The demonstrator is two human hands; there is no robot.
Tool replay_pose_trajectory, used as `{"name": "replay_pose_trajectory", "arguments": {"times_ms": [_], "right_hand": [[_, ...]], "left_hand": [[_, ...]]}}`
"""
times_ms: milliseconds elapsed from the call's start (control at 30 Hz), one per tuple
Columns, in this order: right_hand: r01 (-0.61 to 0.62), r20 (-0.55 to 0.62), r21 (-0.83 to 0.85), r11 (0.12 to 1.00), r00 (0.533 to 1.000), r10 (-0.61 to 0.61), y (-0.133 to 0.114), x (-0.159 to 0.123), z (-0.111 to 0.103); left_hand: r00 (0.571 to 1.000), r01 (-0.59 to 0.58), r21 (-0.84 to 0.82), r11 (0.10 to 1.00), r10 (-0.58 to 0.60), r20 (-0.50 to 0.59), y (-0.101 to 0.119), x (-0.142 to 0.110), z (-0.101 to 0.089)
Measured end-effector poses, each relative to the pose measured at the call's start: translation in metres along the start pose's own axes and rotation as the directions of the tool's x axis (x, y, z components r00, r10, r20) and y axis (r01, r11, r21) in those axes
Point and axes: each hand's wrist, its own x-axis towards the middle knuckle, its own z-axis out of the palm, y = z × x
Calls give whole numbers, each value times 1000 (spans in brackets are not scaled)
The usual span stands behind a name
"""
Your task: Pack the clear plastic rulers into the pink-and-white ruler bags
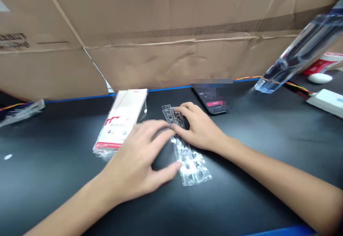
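A clear plastic blister tray (189,159) lies lengthwise on the black table (254,150), its far end under my fingers. My right hand (199,127) rests on the tray's upper part, fingers curled and pressing down on it. My left hand (139,157) lies beside the tray, fingers stretched toward its middle and thumb touching its left edge. A white and red packet in a clear sleeve (122,121) sits just left of my left hand.
A phone (213,102) with a lit screen lies behind my right hand. A stack of clear trays (300,52) juts in at the upper right above coloured wires. A white device (325,100) and a mouse (320,78) lie at the right. A cardboard wall (160,32) closes the back.
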Motion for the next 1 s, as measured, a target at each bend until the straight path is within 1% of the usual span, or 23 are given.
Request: {"name": "replay_pose_trajectory", "arguments": {"times_ms": [33,67,133,233,333,400,467,533,600,700,767,867,1000], "right_hand": [[-10,-10,-19,1000,1000,9,-1,1,2],[-16,-13,-43,999,1000,16,-2,3,3],[-35,-13,-97,995,999,34,-4,8,5],[-48,12,-186,981,999,51,-5,17,4],[0,64,-228,974,998,15,-2,25,4],[15,59,-208,978,998,-3,3,29,3],[16,34,-167,986,999,-11,8,30,3],[29,27,-125,992,999,-26,14,31,2],[73,55,-96,993,996,-68,17,32,3],[166,131,-74,983,979,-155,17,36,4],[196,162,-60,979,969,-184,16,38,5],[189,150,-38,981,972,-181,15,40,6],[153,84,-45,987,985,-148,14,38,6]], "left_hand": [[998,-58,-48,997,59,19,9,-2,4],[995,-85,-91,992,90,51,17,-5,9],[991,-108,-145,984,117,59,25,-9,17],[992,-103,-176,979,114,48,25,-12,22],[991,-128,-184,975,135,25,21,-13,22],[982,-172,-191,966,182,38,23,-12,20],[967,-221,-200,955,240,79,26,-11,19],[956,-244,-205,948,271,113,30,-10,18],[954,-241,-204,949,270,127,33,-9,18],[954,-231,-193,954,261,148,37,-7,19],[954,-227,-189,955,257,156,38,-6,19],[950,-229,-196,953,263,169,39,-6,21],[956,-208,-201,957,242,164,39,-5,22]]}}
